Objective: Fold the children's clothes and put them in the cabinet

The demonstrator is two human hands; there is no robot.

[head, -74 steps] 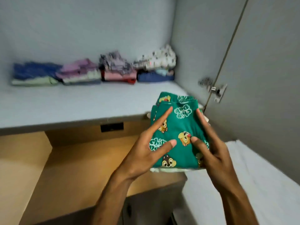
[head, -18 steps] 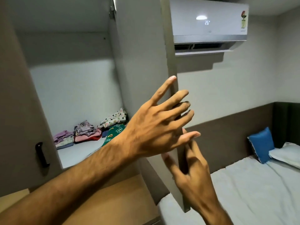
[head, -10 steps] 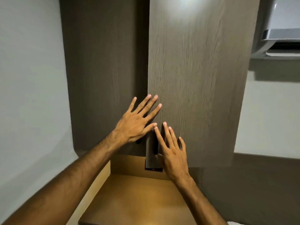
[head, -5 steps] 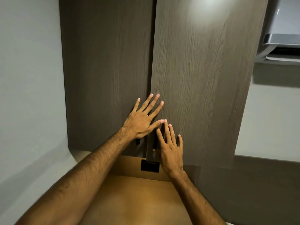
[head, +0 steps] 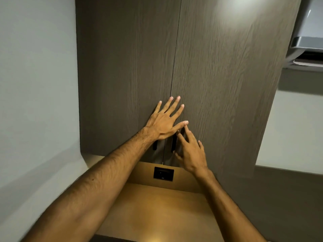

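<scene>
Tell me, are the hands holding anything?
Nothing. The left hand lies flat, fingers spread, across the cabinet doors' seam; the right hand is open beside a black handle.

closed cabinet [head: 218, 84], wooden surface [head: 157, 206] below

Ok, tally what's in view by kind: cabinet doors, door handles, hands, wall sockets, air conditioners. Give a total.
Cabinet doors: 2 (left door, right door)
Door handles: 2 (left handle, right handle)
hands: 2 (left hand, right hand)
Wall sockets: 1 (black socket)
Air conditioners: 1 (air conditioner, partly cut off)
Total: 8
</scene>
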